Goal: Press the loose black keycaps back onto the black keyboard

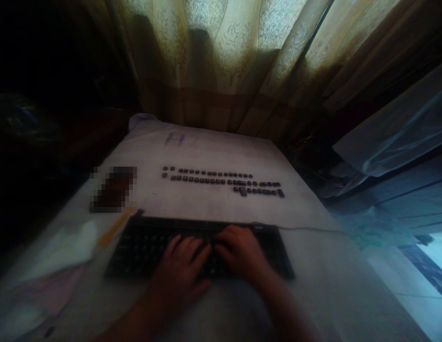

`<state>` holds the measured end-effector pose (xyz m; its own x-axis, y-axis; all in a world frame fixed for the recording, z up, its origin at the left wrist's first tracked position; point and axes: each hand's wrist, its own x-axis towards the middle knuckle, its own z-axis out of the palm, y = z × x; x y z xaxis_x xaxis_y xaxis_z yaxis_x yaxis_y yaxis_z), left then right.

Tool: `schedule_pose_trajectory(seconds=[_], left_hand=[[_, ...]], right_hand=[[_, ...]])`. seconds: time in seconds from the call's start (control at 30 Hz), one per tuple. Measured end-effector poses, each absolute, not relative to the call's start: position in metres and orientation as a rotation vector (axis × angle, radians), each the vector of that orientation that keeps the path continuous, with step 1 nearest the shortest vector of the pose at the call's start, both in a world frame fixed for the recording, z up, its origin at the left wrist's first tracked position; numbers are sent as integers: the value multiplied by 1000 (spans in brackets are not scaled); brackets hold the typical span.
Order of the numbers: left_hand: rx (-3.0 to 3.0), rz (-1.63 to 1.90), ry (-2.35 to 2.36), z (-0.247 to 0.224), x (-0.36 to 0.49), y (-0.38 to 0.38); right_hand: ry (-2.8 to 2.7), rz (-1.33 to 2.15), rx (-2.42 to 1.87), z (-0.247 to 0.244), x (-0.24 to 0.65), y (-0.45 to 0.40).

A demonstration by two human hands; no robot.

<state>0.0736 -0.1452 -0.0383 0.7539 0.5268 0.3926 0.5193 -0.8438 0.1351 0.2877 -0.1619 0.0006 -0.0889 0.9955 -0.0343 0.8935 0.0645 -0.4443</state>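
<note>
A black keyboard (137,247) lies across the near part of the cloth-covered table, with some of its keys in place on the left. My left hand (183,263) rests over its middle, fingers stretched out and slightly apart. Just right of it, my right hand (242,249) is curled with its fingertips together at the keys; whatever they may hold is hidden. Beyond the keyboard, loose black keycaps (203,180) are laid out in rows. A cable (310,229) runs right from the keyboard's back edge.
At the left lie a pixelated dark reddish object (116,190), a thin orange-yellow strip (116,226) and a crumpled white and pink cloth (64,251). A small dark piece (50,331) is near the bottom left. Patterned curtains (221,57) hang behind the table (221,142).
</note>
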Motion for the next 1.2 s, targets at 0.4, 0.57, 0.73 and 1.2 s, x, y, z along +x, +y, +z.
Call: schedule_pose_trajectory(seconds=[0.4, 0.57, 0.73, 1.2], left_hand=[[2893, 653, 890, -37, 81, -141], [2885, 620, 889, -34, 81, -141], [2874, 604, 892, -35, 81, -141], [2882, 604, 899, -34, 81, -142]], right_hand=[[-2034, 627, -1838, -2, 293, -163], [-1922, 594, -1768, -16, 298, -168], [-1888, 531, -1803, -20, 296, -168], [-1841, 549, -1790, -20, 293, -167]])
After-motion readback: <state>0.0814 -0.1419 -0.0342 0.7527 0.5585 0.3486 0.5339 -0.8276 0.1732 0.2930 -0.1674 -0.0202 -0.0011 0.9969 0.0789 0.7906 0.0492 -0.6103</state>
